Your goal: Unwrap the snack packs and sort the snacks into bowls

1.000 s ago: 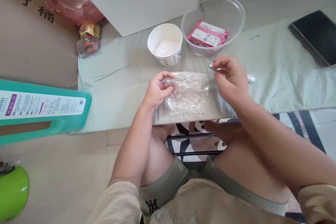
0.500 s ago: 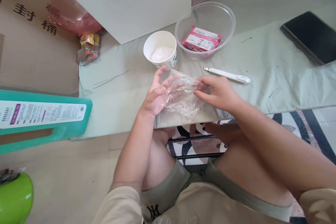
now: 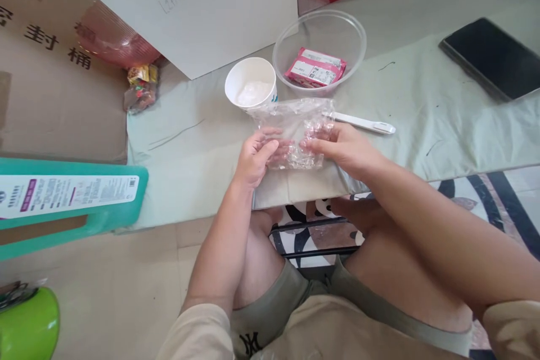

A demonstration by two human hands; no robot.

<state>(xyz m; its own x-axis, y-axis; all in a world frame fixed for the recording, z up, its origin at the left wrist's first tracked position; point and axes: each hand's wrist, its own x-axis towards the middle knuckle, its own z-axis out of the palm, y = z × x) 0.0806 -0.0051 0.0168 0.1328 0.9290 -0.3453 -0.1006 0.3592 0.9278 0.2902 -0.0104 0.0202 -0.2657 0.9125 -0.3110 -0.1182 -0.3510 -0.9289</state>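
Observation:
Between my hands is a clear, crinkled plastic bag (image 3: pixel 300 118), held above the cloth near its front edge. My left hand (image 3: pixel 256 157) grips the bag's left side, with the thumb on top and the fingers seen through the film. On the right side, my right hand (image 3: pixel 343 147) pinches the bag between thumb and fingers. Just behind the bag stands a white paper cup (image 3: pixel 248 81) with something white inside. A white slim tool (image 3: pixel 365 123), perhaps a utility knife, lies beyond my right hand, its left end partly behind the bag.
A clear plastic bowl (image 3: pixel 360 48) holds pink packets (image 3: pixel 317 67). To the right lies a black phone (image 3: pixel 493 56). A white box (image 3: pixel 236 5) stands behind, a cardboard box (image 3: pixel 63 101) at left. A teal container (image 3: pixel 109 208) and a green object (image 3: pixel 31 323) are at lower left.
The bag is now spread wider and flatter, its upper edge raised in front of the cup. My left hand has turned, its thumb coming over the film. My right hand still holds its side.

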